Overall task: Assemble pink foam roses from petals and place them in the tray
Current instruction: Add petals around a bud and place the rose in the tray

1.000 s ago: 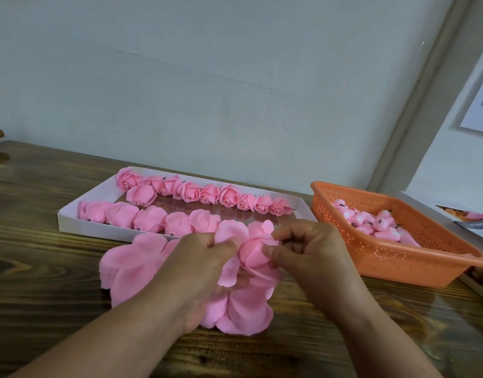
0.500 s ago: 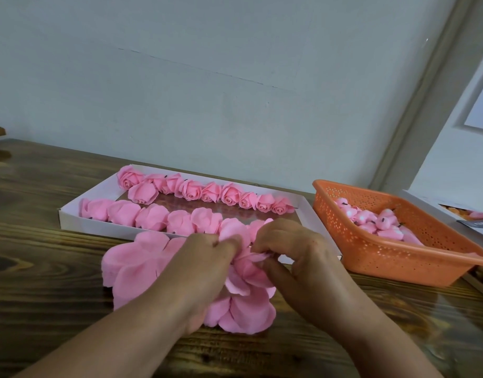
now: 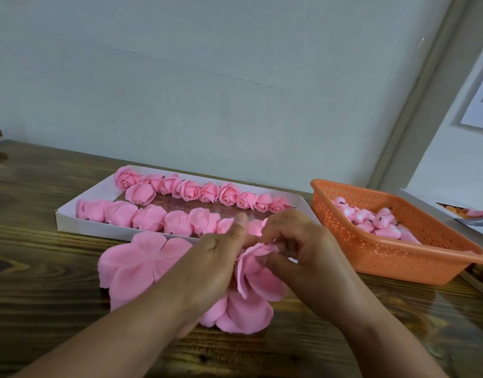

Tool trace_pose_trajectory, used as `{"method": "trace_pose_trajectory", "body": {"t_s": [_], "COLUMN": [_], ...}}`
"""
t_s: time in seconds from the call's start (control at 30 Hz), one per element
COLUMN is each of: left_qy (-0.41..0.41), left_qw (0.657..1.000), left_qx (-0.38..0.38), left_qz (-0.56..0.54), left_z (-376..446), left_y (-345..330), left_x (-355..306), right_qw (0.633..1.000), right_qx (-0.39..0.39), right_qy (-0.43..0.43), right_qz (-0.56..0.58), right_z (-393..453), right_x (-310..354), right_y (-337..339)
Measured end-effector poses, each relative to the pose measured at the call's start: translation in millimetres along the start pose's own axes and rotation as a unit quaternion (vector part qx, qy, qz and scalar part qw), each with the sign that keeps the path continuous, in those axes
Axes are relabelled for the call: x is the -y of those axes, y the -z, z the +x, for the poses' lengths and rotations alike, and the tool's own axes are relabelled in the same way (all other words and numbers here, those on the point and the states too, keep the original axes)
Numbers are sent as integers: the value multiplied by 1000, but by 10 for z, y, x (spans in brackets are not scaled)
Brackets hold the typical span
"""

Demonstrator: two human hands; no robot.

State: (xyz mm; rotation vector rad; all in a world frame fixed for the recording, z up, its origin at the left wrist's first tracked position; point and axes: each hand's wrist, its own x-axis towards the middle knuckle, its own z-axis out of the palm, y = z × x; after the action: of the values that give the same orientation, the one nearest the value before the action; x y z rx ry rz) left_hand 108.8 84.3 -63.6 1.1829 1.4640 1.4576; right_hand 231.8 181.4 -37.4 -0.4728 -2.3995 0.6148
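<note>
Both the left hand (image 3: 207, 266) and right hand (image 3: 300, 252) pinch pink petals (image 3: 258, 276) over a dark wooden table (image 3: 44, 296); pale wall (image 3: 207, 77) beyond.

Dark wooden desk (image 3: 44, 268) with strong grain and a slight sheen, matt white cardboard tray (image 3: 71, 219) on it, soft matt foam roses (image 3: 188, 190) inside, perforated orange plastic basket (image 3: 398, 257) right of the tray, matt foam petals (image 3: 134, 263) before the tray

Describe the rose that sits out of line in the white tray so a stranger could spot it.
Find the white tray on the wooden table, left of the orange basket. Follow its back row of roses toward the left end. The odd rose sits just in front of that row, between the two rows, showing no spiral centre.
</note>
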Motion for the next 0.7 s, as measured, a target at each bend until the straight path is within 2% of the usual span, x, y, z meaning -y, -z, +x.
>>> {"method": "trace_pose_trajectory", "body": {"t_s": [0.3,0.5,0.7], "left_qy": [69,68,73], "left_qw": [991,988,989], "left_qx": [-8,-6,-1], "left_qz": [-114,-138,-128], "left_z": [32,26,28], "left_y": [92,72,69], "left_x": [17,6,28], "right_qw": [986,987,978], "right_qx": [37,29,27], "right_qy": [-64,-64,-106], "right_qz": [149,142,180], "right_z": [-16,-4,-10], "right_x": [-43,-18,11], "right_y": [47,43,63]}}
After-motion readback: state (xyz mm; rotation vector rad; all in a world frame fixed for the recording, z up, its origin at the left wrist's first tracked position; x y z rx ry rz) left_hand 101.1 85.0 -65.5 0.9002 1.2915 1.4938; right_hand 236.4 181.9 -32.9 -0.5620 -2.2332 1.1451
